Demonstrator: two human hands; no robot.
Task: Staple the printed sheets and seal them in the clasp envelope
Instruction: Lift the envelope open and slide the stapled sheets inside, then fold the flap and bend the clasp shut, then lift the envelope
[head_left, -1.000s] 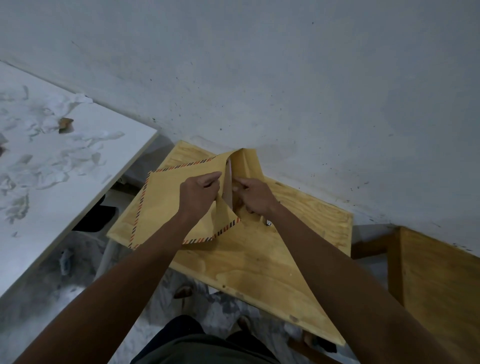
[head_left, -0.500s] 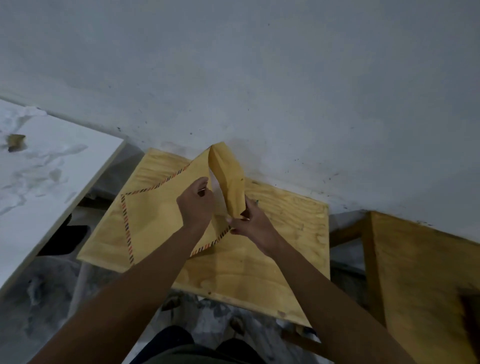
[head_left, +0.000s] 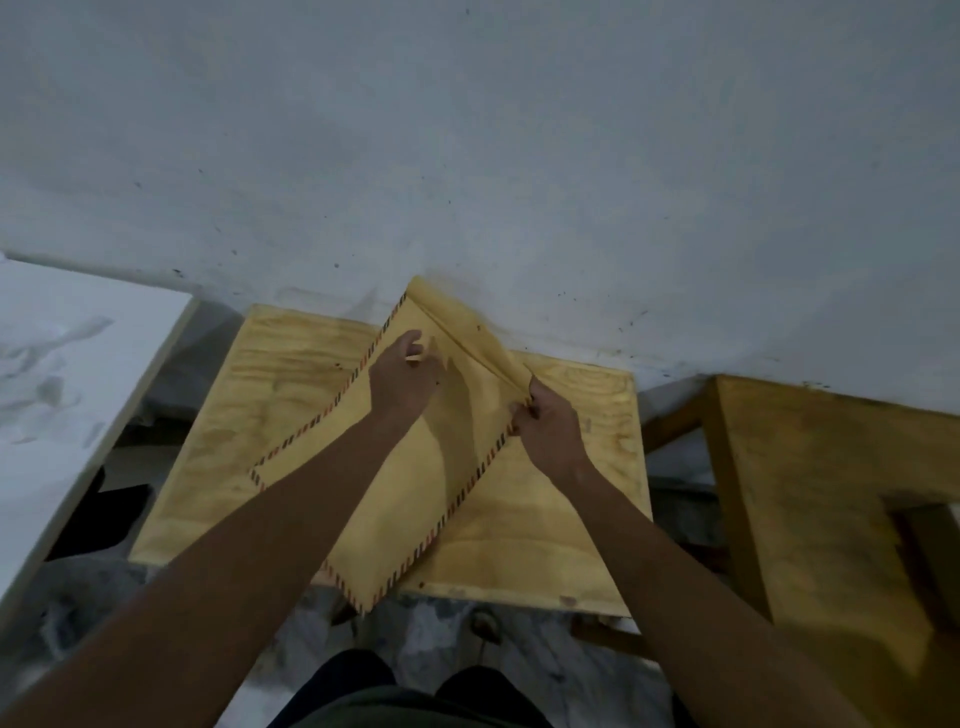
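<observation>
Head view: the envelope (head_left: 415, 467) is now laid flatter on the wooden board (head_left: 545, 545), its flap folded down since a moment ago.
Left hand (head_left: 402, 382): pressed on the envelope, fingers loosely bent.
Right hand (head_left: 545, 426): pinched on the flap edge.
Meaning: sealing is judged under way; sheets are not visible.

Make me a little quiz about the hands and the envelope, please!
1. True or false: the envelope lies on a wooden board.
2. Which hand pinches the envelope's striped edge: A) left, B) right?
3. Fill in: the envelope's flap end points toward the ____.

Key:
1. True.
2. B. The right hand pinches the edge where the flap folds. The left hand rests on top of the envelope, fingers curled; its grip on anything is unclear.
3. Wall.
</observation>
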